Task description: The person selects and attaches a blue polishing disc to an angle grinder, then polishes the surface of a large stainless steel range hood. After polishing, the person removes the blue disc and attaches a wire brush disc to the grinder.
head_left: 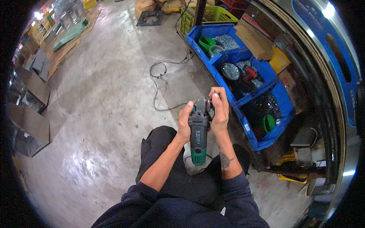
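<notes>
An angle grinder [198,131] with a dark body and a green rear end is held over my lap, its head pointing away from me. My left hand [184,122] is wrapped round the left side of the grinder near its head, the thumb lying along the top. On the other side, my right hand [219,110] closes over the disc end [208,104], with its fingers bent at the front of the head. The palm and fingers hide most of the disc, so its condition cannot be made out.
To the right stand blue bins [243,100] with small metal fasteners, green cups [268,123] and a red-and-black tool [249,74]. A grey cable [156,78] loops over the concrete floor [99,114]. Metal box-like pieces [30,119] stand at left; a yellow-green crate [218,14] is behind the bins.
</notes>
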A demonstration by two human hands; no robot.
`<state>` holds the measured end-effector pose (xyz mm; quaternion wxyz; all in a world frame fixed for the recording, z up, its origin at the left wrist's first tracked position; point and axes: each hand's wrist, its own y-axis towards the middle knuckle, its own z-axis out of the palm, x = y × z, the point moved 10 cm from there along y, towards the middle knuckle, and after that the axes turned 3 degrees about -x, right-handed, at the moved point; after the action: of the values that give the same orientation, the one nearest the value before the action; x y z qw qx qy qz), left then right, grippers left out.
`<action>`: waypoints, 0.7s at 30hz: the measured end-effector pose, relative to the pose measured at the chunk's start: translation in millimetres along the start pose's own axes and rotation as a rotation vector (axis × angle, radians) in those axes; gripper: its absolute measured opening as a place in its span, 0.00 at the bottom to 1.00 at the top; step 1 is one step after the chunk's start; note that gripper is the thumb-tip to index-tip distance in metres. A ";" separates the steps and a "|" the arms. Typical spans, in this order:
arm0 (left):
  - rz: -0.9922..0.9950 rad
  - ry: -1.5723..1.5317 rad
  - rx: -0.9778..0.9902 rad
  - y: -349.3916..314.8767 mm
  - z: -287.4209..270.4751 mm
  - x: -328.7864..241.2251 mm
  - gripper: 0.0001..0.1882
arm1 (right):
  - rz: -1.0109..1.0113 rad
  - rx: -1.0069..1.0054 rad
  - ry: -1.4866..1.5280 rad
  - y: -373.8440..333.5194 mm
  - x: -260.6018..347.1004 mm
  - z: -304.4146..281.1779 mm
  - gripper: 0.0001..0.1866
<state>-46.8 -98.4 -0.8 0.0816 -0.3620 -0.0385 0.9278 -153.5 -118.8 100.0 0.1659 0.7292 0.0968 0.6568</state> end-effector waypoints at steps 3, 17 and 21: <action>-0.104 -0.137 -0.007 2.3 9.4 9.0 0.39 | -0.015 -0.075 0.121 9.5 -16.4 -7.2 0.27; -0.176 -0.821 -0.019 -45.2 -24.8 -40.1 0.40 | 1.040 0.440 0.238 -92.4 -53.4 53.9 0.50; -0.270 -0.689 -0.188 -60.6 -18.9 -20.5 0.45 | 1.093 0.513 0.246 -105.6 -30.1 46.7 0.46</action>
<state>-11.6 -42.2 6.8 0.1517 -0.0263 -0.1957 0.9685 -102.8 -37.1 29.3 -0.3878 0.6090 -0.1173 0.6818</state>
